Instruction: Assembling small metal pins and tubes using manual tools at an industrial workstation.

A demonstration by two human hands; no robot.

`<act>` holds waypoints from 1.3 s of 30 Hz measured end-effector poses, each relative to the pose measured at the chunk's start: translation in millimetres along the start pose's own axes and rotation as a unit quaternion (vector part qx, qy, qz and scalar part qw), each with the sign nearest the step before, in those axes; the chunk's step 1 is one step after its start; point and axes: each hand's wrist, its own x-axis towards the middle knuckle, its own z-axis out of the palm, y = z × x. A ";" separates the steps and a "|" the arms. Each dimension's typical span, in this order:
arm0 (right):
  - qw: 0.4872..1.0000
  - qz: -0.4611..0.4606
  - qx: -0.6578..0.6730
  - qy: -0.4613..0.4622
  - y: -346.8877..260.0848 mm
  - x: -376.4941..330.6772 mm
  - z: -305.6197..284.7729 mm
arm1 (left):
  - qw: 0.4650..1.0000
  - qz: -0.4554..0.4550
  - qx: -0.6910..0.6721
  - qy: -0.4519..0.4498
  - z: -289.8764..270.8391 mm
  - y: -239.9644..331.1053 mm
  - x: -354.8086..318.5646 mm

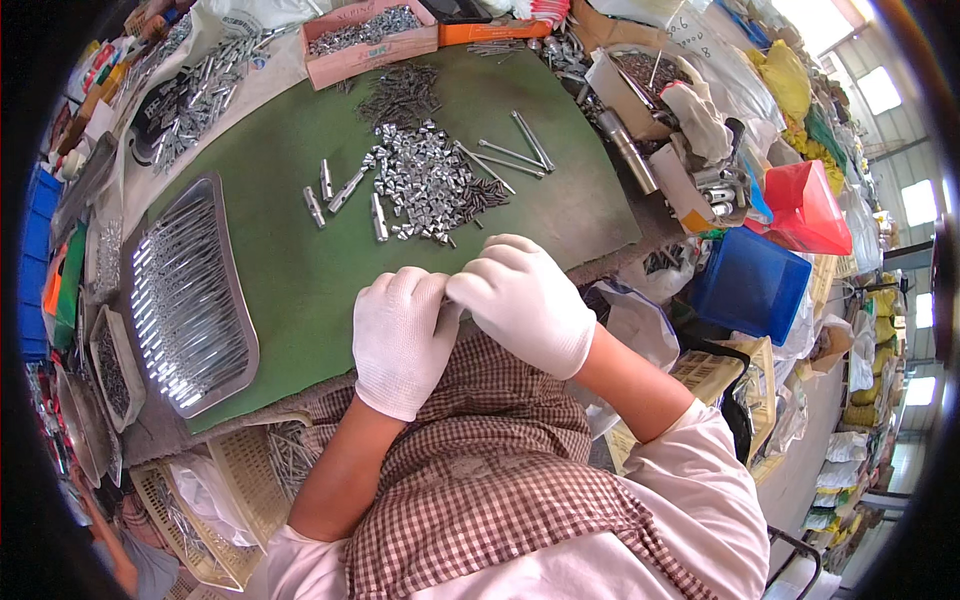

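Note:
My left hand (402,338) and my right hand (528,302), both in white knit gloves, meet at the near edge of the green mat (290,290). Their fingers are pinched together, and whatever lies between them is hidden. Just beyond them spreads a heap of small shiny metal pieces (422,178), with dark screws (484,198) at its right side. Several metal sleeves, one of them an upright-looking cylinder (379,218), lie left of the heap. Long metal rods (512,158) rest to its right. Behind sits a pile of thin dark pins (398,92).
A metal tray (250,345) of long rods stands on the left. At the back is a pink box (372,48) of small parts. Cardboard boxes (625,95), a red bin (808,208) and a blue bin (752,283) crowd the right. Below the table's left are cream crates (250,470).

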 end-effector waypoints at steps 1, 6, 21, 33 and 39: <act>0.999 0.012 0.006 0.046 0.3 -4.1 7.5 | 1.000 0.010 0.004 0.017 0.1 -0.9 -0.4; 0.995 0.026 0.015 0.097 -0.2 -11.8 10.1 | 1.000 0.008 -0.013 0.011 -1.8 2.5 0.0; 0.882 0.423 -0.179 0.108 150.9 -67.1 -29.4 | 0.999 0.007 -0.024 0.025 1.3 1.1 0.2; 0.951 0.289 0.072 0.082 -37.0 -67.4 -11.6 | 0.999 0.019 -0.011 0.030 -0.4 0.7 -3.3; 0.942 0.319 0.029 0.101 -4.9 -77.0 -20.6 | 0.999 0.021 -0.011 0.029 1.8 2.2 -2.3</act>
